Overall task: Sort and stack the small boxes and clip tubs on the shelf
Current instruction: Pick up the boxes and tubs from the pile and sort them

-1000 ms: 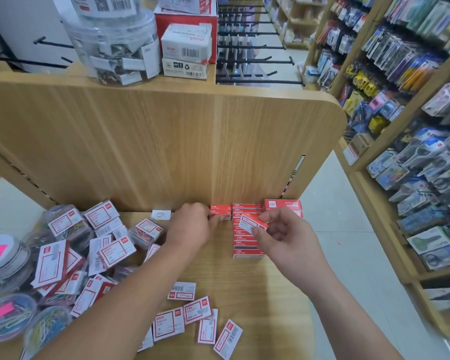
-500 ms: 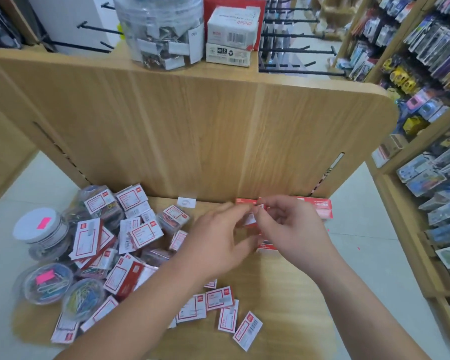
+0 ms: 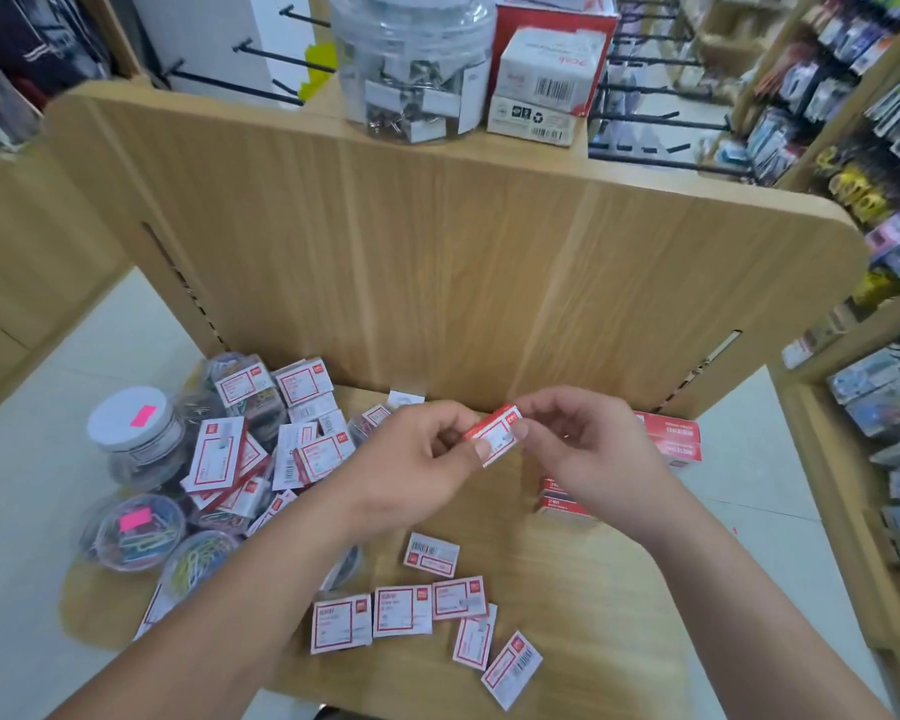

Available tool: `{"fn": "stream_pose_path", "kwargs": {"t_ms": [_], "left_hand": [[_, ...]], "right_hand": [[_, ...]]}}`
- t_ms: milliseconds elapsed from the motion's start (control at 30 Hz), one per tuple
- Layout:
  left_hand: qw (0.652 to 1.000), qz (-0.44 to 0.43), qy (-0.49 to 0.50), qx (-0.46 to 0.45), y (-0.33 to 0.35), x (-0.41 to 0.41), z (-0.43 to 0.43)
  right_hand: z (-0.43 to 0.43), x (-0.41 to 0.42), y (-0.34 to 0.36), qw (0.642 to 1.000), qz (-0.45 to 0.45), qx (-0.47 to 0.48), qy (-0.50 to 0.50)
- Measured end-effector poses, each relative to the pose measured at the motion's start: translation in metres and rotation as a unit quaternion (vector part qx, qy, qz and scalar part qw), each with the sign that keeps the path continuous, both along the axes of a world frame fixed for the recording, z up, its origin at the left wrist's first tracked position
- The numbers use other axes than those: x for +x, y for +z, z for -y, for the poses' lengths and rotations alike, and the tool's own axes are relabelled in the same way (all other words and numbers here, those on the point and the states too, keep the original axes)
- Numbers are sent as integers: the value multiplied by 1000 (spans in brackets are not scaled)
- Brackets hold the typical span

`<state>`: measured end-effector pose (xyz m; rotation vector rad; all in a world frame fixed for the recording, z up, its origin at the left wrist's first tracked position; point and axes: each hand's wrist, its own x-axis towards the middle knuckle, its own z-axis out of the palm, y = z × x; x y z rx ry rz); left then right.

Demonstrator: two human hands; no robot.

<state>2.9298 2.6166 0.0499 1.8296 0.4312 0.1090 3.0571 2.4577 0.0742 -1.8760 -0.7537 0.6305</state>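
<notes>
Both hands hold one small red-and-white box (image 3: 494, 434) above the wooden shelf (image 3: 583, 615). My left hand (image 3: 417, 459) pinches its left end and my right hand (image 3: 588, 449) its right end. Behind my right hand, stacked red boxes (image 3: 671, 439) stand against the back panel, and another red stack (image 3: 557, 498) shows below the wrist. Several loose small boxes (image 3: 401, 610) lie flat near the front edge. A jumbled pile of boxes (image 3: 261, 449) and clear clip tubs (image 3: 131, 532) fills the shelf's left side.
A tall wooden back panel (image 3: 489, 252) rises behind the shelf. On its top stand a big clear jar of binder clips (image 3: 411, 70) and white and red cartons (image 3: 546, 80). A stationery rack (image 3: 884, 407) runs along the right, across a floor gap.
My left hand left the stack at the back and came over to the small box in my right hand. Both hands now hold it, raised a little. The camera view shifted leftwards.
</notes>
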Motion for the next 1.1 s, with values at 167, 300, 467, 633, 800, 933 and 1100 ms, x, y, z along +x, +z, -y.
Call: {"fn": "stream_pose_path", "kwargs": {"t_ms": [167,300,467,633,800,933,1100], "left_hand": [[998,7,19,-52,4,1,-2],[997,19,45,-56,1,8,2],[999,13,46,-4,-7,22,2],[986,-81,7,146,-38,41,-10],[965,-93,8,244,-59,63,-1],[933,-115,14,341,-62,76,2],[917,-131,-3,376,-64,85,8]], "right_hand": [[1,2,0,993,-98,15,-61],[4,1,0,988,-125,28,-81],[9,5,-4,986,-138,9,-91],[18,20,-11,988,-45,-16,-144],[26,21,-13,991,-24,11,-131],[34,16,-23,992,18,-1,-128],[38,-8,-38,997,41,-45,-51]]}}
